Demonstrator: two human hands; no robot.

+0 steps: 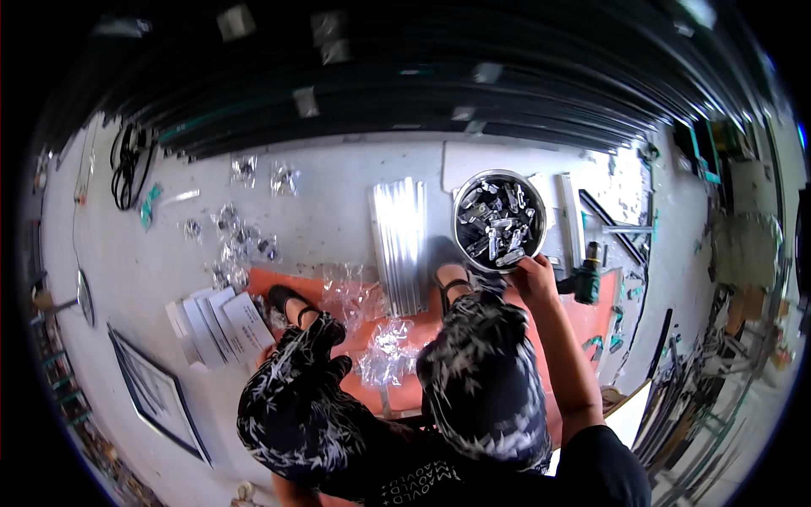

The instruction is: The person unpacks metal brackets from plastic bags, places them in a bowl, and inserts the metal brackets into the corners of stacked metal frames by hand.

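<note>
1. The right hand (534, 275) is seen reaching forward past the right knee to the near rim of a round metal bowl (461, 235) standing on the grey floor (338, 190).
2. The fingers are curled over the bowl's lower edge and a small shiny metal piece (510, 258) lies right at the fingertips; whether it is pinched or only touched cannot be told.
3. The bowl is filled with many small silver metal fittings (494, 221) heaped loosely on a dark inside.
4. The left hand is not seen; only the right forearm is shown rising from the lower edge.
5. Just left of the bowl, a bundle of long silver aluminium strips (399, 241) is laid side by side, its near end resting on an orange mat (291, 283).
6. Crumpled clear plastic bags (384, 346) are scattered on the mat between the knees, which are covered in black trousers with a white leaf pattern (481, 380).
7. A green and black power drill (587, 277) is set just right of the hand.
8. A fan of white paper sheets (215, 325) is spread on the floor to the left, near a black-framed panel (156, 393).
</note>
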